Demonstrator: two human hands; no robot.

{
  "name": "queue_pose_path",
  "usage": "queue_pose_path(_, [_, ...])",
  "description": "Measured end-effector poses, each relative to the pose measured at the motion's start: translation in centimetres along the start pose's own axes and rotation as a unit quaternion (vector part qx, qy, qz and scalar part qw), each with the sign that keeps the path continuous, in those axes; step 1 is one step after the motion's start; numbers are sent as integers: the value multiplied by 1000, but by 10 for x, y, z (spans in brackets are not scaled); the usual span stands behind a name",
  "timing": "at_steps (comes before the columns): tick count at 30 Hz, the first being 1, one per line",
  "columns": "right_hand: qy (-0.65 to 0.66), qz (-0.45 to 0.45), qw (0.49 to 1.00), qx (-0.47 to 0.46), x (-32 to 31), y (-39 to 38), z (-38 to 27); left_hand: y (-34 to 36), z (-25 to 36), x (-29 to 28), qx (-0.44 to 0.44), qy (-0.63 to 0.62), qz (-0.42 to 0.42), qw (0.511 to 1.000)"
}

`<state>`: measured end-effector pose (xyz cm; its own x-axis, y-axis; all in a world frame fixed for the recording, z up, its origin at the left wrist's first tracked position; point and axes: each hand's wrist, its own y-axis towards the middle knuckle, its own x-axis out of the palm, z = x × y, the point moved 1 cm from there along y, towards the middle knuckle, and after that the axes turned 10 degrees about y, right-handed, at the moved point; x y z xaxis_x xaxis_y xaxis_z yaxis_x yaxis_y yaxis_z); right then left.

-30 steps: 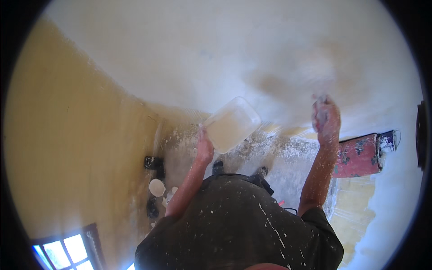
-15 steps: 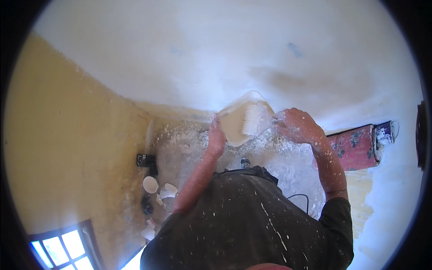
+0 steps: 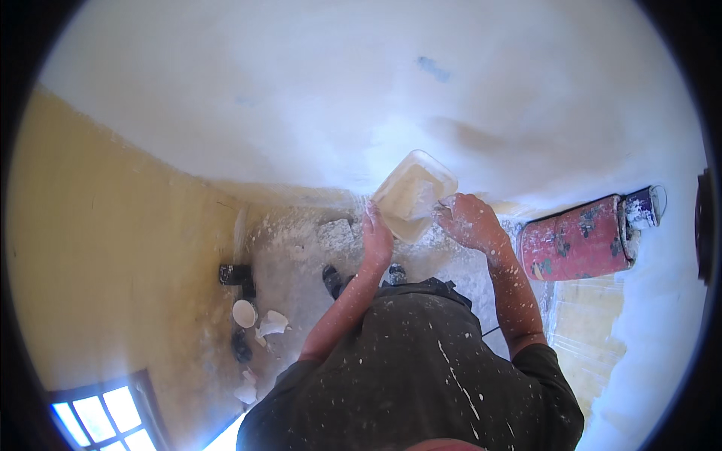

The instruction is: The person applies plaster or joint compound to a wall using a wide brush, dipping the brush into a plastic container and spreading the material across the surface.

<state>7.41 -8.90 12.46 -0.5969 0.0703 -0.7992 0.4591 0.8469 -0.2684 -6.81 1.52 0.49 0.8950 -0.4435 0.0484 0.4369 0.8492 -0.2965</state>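
Held in front of my body is a pale rectangular plastic tub (image 3: 391, 183), tilted and with cream-white paint inside. My left hand (image 3: 377, 237) grips its near left edge, thumb and fingers closed on it. A wide paintbrush (image 3: 425, 198) with paint-coated white bristles reaches down into the tub, where its tip blends with the paint. My right hand (image 3: 472, 223) is wrapped round the brush's handle, which it mostly hides. White paint spatters cover both forearms.
Ahead rises a wall (image 3: 338, 98) coated white; the left wall (image 3: 113, 225) is yellow. A worn red drum (image 3: 577, 239) and a paint-smeared can (image 3: 641, 209) stand at right. Left on the spattered floor lie a white round container (image 3: 244, 313), broken white pieces (image 3: 272, 323) and dark blocks (image 3: 235, 274).
The brush has gone lower into the tub, its bristles less in sight. My right hand has moved left and slightly down; my left hand and the tub have shifted a little right.
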Motion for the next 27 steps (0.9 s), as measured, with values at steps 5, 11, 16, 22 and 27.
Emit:
queue_pose_path(5, [40,103,993,-42,-6,-20,11,-1,24,15,-112,-85,4,990])
queue_pose_path(11, [84,151,985,-22,-4,-21,30,41,-16,3,-17,-81,-69,994])
queue_pose_path(16, [174,217,958,-71,16,-10,51,60,-32,-13,-10,-88,-82,993])
queue_pose_path(22, [534,191,824,0,17,2,16,50,-2,-1,-69,-155,-33,985])
queue_pose_path(27, [649,214,727,-68,-35,34,-22,47,-2,-5,-29,-182,-61,981])
